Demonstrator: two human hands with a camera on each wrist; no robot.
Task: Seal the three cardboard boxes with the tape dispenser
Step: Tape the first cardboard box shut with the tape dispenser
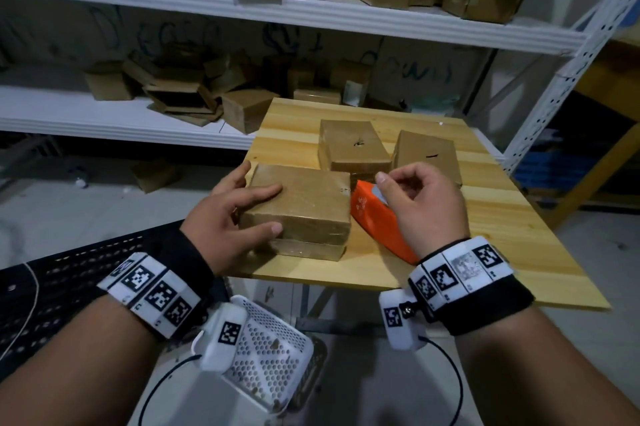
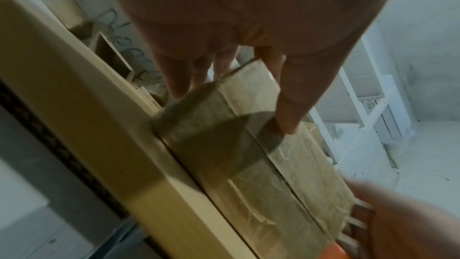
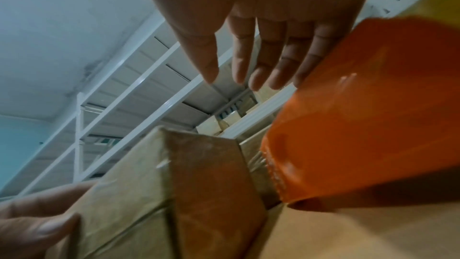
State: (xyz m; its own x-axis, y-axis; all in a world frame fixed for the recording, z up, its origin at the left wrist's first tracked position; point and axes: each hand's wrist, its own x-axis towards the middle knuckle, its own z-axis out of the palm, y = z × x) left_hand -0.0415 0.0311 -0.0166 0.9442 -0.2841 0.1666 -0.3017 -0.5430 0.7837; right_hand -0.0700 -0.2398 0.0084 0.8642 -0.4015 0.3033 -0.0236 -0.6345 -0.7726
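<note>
Three brown cardboard boxes lie on the wooden table (image 1: 502,235). The near box (image 1: 304,203) (image 2: 286,164) (image 3: 139,194) has glossy tape over it. My left hand (image 1: 256,207) lies over its left end with straight fingers on top and the thumb on the front face. The middle box (image 1: 351,145) and the right box (image 1: 427,151) sit behind. An orange tape dispenser (image 1: 374,214) (image 3: 361,125) leans against the near box's right side. My right hand (image 1: 398,184) hovers over it with relaxed fingers, gripping nothing.
White metal shelves (image 1: 104,120) with several cardboard boxes stand behind the table. A white perforated basket (image 1: 270,339) sits below the table's near edge, and a black mesh surface (image 1: 69,269) lies at my left. Bare tabletop shows on the right.
</note>
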